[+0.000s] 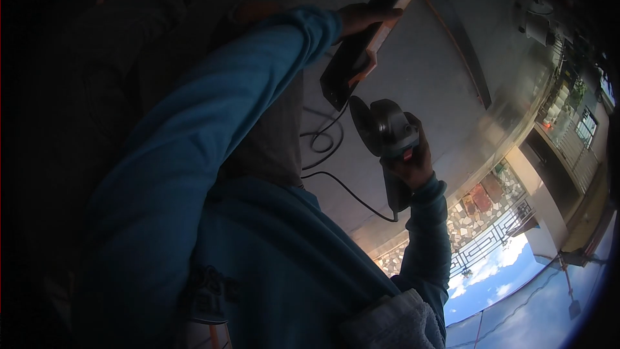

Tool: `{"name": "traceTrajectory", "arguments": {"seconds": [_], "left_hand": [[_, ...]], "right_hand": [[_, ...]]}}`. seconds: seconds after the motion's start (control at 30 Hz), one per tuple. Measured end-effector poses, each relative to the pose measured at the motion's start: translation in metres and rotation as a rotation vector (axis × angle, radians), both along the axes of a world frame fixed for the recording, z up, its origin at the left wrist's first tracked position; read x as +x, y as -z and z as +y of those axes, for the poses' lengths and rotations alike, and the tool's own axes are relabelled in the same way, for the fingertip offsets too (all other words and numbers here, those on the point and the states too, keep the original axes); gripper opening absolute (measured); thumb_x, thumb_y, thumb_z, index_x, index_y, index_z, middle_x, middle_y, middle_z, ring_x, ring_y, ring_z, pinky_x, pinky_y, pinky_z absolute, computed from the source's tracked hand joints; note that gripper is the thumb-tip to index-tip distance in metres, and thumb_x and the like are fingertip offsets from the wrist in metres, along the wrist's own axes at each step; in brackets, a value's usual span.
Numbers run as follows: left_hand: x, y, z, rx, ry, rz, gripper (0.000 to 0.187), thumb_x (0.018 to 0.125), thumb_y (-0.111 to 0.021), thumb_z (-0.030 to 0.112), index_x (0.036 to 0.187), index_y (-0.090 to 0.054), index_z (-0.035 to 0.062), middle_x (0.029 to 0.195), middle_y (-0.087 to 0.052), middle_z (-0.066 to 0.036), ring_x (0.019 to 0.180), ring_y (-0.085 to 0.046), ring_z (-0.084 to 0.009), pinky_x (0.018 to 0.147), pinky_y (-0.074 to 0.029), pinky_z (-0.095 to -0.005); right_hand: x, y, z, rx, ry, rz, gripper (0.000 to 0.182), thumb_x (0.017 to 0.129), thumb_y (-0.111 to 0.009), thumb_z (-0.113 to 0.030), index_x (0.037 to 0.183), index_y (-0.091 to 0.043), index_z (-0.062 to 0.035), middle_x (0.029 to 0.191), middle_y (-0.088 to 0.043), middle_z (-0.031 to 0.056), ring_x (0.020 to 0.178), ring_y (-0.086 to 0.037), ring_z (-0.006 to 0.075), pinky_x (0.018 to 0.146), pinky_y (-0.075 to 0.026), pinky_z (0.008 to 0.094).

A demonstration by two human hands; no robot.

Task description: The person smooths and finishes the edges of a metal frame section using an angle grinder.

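Observation:
My right hand (417, 163) is wrapped around the body of an angle grinder (395, 130). Its round disc (365, 126) faces the end of a long dark beam, with a gap between them. A black cord (361, 201) runs from the grinder's rear end and loops over the floor. My left hand (361, 18) grips the beam (352, 58) a little way from its notched end, fingers lying across its reddish edge. Both my sleeves are blue, and the left arm stretches across the view. Deep shade hides the palm side of my left hand.
A long dark strip (460, 42) lies on the grey floor (439, 84) beyond the beam. Stone paving (468, 210) and a metal railing (494, 239) border the floor. Farther off stands a bulky object (539, 22). Pale cloth (400, 323) shows near my right arm.

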State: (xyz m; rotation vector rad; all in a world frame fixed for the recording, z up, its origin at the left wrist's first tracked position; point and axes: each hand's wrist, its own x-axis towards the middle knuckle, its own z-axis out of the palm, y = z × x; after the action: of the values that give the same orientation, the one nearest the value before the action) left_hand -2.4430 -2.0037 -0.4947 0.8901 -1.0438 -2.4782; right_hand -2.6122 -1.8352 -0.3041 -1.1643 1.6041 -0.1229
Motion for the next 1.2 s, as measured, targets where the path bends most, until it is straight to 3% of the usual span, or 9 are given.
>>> {"name": "traceTrajectory", "arguments": {"seconds": [0.23, 0.67, 0.73, 1.03, 1.13, 1.2], "left_hand": [[-0.004, 0.005, 0.000, -0.031, -0.017, -0.009, 0.110, 0.076, -0.048, 0.079, 0.144, -0.030, -0.0063, 0.138, -0.035, -0.038, 0.134, -0.034, -0.0472, 0.110, -0.028, -0.0515], [-0.003, 0.005, 0.000, -0.014, -0.031, -0.026, 0.105, 0.078, -0.050, 0.076, 0.145, -0.031, -0.0037, 0.139, -0.037, -0.034, 0.134, -0.038, -0.0442, 0.110, -0.030, -0.0484], [-0.004, 0.000, 0.001, 0.016, -0.114, -0.005, 0.103, 0.078, -0.052, 0.075, 0.145, -0.032, -0.0011, 0.140, -0.038, -0.032, 0.133, -0.038, -0.0432, 0.110, -0.031, -0.0486], [-0.015, 0.008, -0.002, 0.129, -0.182, 0.067, 0.099, 0.071, -0.061, 0.077, 0.134, -0.052, 0.0012, 0.135, -0.053, -0.018, 0.126, -0.048, -0.0322, 0.107, -0.034, -0.0369], [-0.003, 0.001, -0.001, 0.013, -0.027, -0.038, 0.101, 0.078, -0.053, 0.073, 0.146, -0.032, 0.0009, 0.141, -0.038, -0.030, 0.134, -0.039, -0.0414, 0.110, -0.031, -0.0475], [-0.008, 0.005, -0.001, 0.021, -0.029, -0.039, 0.101, 0.078, -0.053, 0.073, 0.146, -0.033, 0.0012, 0.141, -0.039, -0.030, 0.134, -0.039, -0.0406, 0.110, -0.031, -0.0467]], "right_hand": [[-0.004, 0.004, 0.004, 0.003, -0.006, -0.017, 0.085, 0.058, -0.077, -0.008, 0.134, -0.039, -0.0059, 0.113, -0.060, 0.0156, 0.102, -0.061, 0.0273, 0.090, -0.051, 0.0390], [0.002, 0.004, 0.002, 0.004, 0.009, -0.008, 0.084, 0.058, -0.078, -0.008, 0.132, -0.039, -0.0059, 0.111, -0.060, 0.0150, 0.098, -0.061, 0.0278, 0.088, -0.052, 0.0390], [0.002, 0.003, 0.002, 0.001, -0.001, -0.003, 0.084, 0.058, -0.078, -0.008, 0.132, -0.039, -0.0057, 0.111, -0.060, 0.0147, 0.098, -0.061, 0.0275, 0.087, -0.053, 0.0387], [0.002, -0.002, 0.003, -0.025, -0.004, -0.025, 0.083, 0.058, -0.079, -0.008, 0.132, -0.040, -0.0051, 0.111, -0.059, 0.0139, 0.098, -0.061, 0.0257, 0.086, -0.053, 0.0377], [0.004, -0.002, 0.002, -0.024, -0.015, 0.012, 0.083, 0.058, -0.079, -0.008, 0.132, -0.040, -0.0052, 0.111, -0.059, 0.0135, 0.098, -0.060, 0.0254, 0.086, -0.053, 0.0371], [0.004, -0.003, 0.003, -0.001, 0.012, 0.004, 0.083, 0.059, -0.079, -0.009, 0.132, -0.040, -0.0052, 0.111, -0.059, 0.0133, 0.098, -0.060, 0.0251, 0.085, -0.053, 0.0371]]}}
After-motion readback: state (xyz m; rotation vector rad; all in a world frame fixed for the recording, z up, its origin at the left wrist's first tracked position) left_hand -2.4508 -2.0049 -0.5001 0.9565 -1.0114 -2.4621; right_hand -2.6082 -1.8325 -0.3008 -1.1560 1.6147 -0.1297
